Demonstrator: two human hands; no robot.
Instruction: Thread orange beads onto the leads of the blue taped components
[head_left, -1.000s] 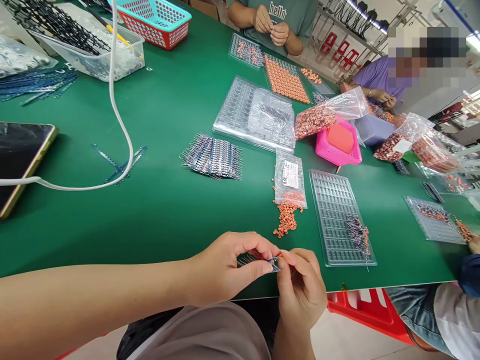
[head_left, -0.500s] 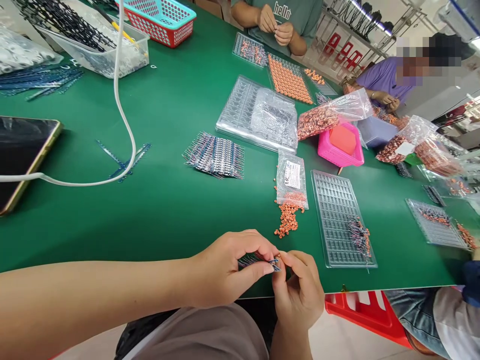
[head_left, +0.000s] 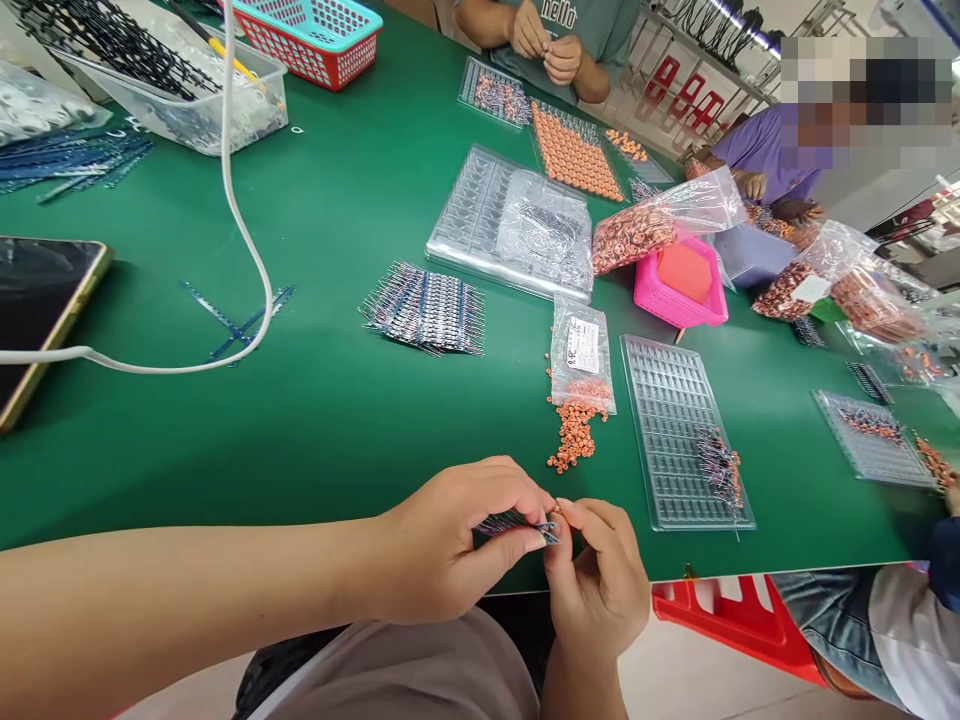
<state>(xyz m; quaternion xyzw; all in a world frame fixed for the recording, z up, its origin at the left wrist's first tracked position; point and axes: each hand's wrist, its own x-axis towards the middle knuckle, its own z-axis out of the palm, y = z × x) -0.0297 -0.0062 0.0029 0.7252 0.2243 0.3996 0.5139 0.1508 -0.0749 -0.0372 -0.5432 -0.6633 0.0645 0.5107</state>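
Note:
My left hand (head_left: 469, 540) is closed on a small strip of thin metal-leaded parts (head_left: 504, 522) at the table's front edge. Its fingertips meet those of my right hand (head_left: 600, 575), which pinches a tiny orange ring (head_left: 556, 508) at the strip's end. Just beyond my hands lies a pile of small orange rings (head_left: 574, 438), spilling from a labelled clear bag (head_left: 583, 350). A fanned stack of similar strips (head_left: 427, 308) rests farther left. To the right, a clear ribbed tray (head_left: 667, 410) bears a cluster of leaded parts with orange ends (head_left: 720, 468).
A white cable (head_left: 251, 240) curves past a phone (head_left: 49, 310) at left. Stacked clear trays (head_left: 469, 215), a pink basket (head_left: 679, 300) and a bag of reddish parts (head_left: 637, 235) lie beyond. Other people sit at the far side and right; a red stool (head_left: 750, 620) stands at right.
The whole view has shifted slightly. My hands hold nearly the same pose. At the far right, the hands of the person in purple have moved apart.

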